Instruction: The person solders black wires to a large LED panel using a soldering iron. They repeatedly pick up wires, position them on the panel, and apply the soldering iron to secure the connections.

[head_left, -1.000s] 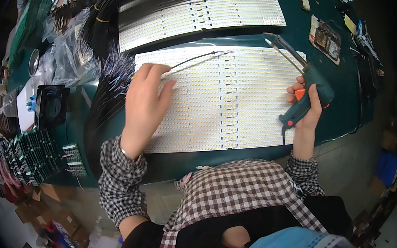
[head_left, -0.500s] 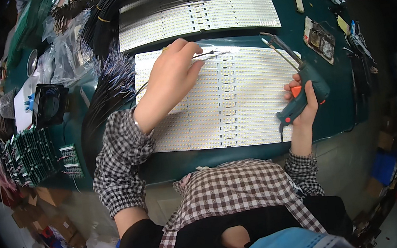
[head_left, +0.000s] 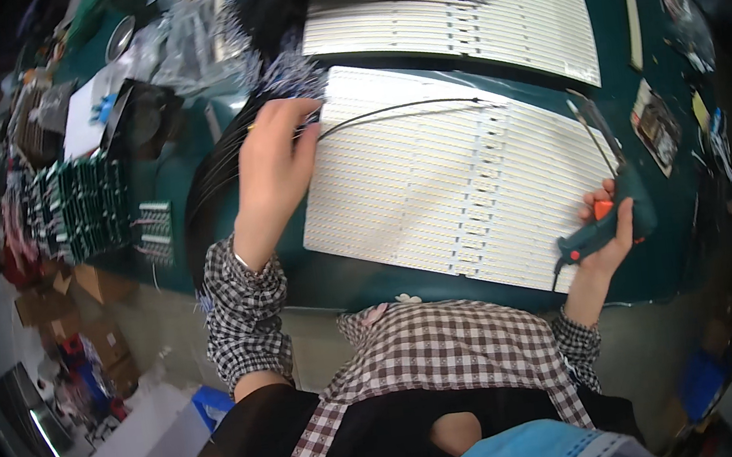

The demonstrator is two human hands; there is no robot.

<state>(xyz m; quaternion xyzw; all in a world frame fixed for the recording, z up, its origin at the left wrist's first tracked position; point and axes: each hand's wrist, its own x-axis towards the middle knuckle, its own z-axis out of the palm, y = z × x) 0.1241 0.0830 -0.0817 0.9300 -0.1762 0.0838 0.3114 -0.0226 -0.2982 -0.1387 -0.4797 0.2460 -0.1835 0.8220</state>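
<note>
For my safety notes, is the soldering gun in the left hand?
No, the soldering gun is in the right hand.

- White panel [head_left: 390,198]: flat, roughly rectangular, covered in close rows of small yellowish dots, a column of dark marks crossing it right of the middle.
- Black cable [head_left: 397,109]: thin, gently bowed, running along the panel's far part — its right end at that column.
- Soldering gun [head_left: 640,202]: dark green, orange trigger, held at the panel's right edge, its slim metal tip pointing toward the panel's far right corner.
- Black wire bundle [head_left: 218,178]: loose, curving, beside the panel's left edge.
</note>
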